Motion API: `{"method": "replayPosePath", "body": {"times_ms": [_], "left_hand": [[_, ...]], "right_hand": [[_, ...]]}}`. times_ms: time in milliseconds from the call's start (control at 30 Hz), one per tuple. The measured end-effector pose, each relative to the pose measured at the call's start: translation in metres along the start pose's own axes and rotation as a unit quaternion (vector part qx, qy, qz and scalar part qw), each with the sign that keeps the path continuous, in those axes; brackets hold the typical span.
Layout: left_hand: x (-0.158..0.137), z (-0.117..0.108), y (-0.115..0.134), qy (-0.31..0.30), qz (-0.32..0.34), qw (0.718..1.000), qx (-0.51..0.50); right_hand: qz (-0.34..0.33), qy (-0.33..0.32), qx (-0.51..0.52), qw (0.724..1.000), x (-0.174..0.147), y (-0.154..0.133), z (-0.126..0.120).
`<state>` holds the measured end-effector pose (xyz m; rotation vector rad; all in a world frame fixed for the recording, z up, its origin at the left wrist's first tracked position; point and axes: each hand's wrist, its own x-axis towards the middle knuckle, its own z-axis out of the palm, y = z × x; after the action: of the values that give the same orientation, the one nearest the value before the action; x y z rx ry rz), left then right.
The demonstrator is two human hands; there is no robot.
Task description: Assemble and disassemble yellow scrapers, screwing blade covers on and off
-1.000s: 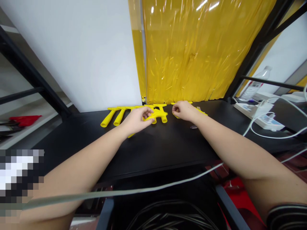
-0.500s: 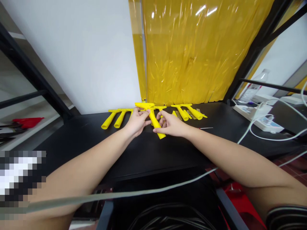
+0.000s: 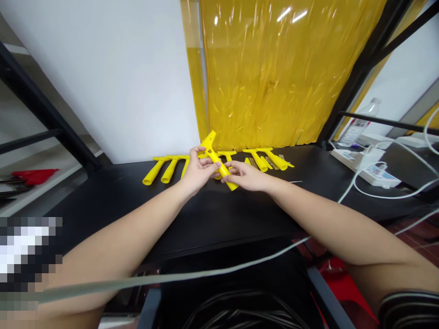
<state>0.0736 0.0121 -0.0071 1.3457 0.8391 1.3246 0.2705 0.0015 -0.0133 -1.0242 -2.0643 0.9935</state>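
Both my hands hold one yellow T-shaped scraper (image 3: 223, 171) above the black table, its flared head tilted up and away from me. My left hand (image 3: 200, 171) is closed around the neck and upper handle, thumb on top. Lower down, my right hand (image 3: 245, 176) pinches the handle near its open end. Behind them, several more yellow scrapers lie along the back of the table, such as one scraper (image 3: 168, 171) to the left and another scraper (image 3: 278, 160) to the right. Flat metallic pieces (image 3: 254, 162) lie among the right-hand ones. My hands partly hide the middle of the row.
The black table (image 3: 206, 219) backs onto a white panel (image 3: 137, 82) and a yellow plastic curtain (image 3: 267, 82). At right are a power strip (image 3: 370, 169) with white cables and a plastic bottle (image 3: 360, 123). A pale cable (image 3: 219, 272) crosses in front of me. A thin rod (image 3: 295, 182) lies right of my hands.
The scraper has turned in my hands, so its head now points up rather than lying level. My right hand has closed onto the handle, and my left has shifted along the neck.
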Motion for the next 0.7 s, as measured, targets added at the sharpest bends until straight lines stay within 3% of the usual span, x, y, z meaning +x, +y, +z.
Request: {"method": "replayPosePath", "body": {"times_ms": [67,167,300,400,500,700], "left_hand": [[0.000,0.000,-0.002,0.004,0.011,1.000,0.014],[0.001,0.000,-0.005,0.028,0.018,0.999,0.025],[0.002,-0.002,-0.007,0.008,0.004,0.999,0.033],[0.002,-0.004,-0.008,-0.039,0.006,0.996,0.082],[0.001,-0.008,-0.011,-0.083,0.049,0.982,0.162],[-0.003,-0.012,-0.010,-0.124,0.127,0.945,0.273]], "right_hand": [[-0.026,0.042,-0.066,0.997,-0.006,-0.006,0.002],[-0.057,0.096,-0.224,0.968,-0.016,-0.019,0.003],[-0.002,0.135,-0.343,0.930,-0.019,-0.025,-0.008],[0.075,0.172,-0.357,0.915,-0.014,-0.017,-0.027],[0.131,0.196,-0.344,0.909,-0.008,-0.004,-0.046],[0.177,0.192,-0.335,0.905,0.001,0.017,-0.056]]}}
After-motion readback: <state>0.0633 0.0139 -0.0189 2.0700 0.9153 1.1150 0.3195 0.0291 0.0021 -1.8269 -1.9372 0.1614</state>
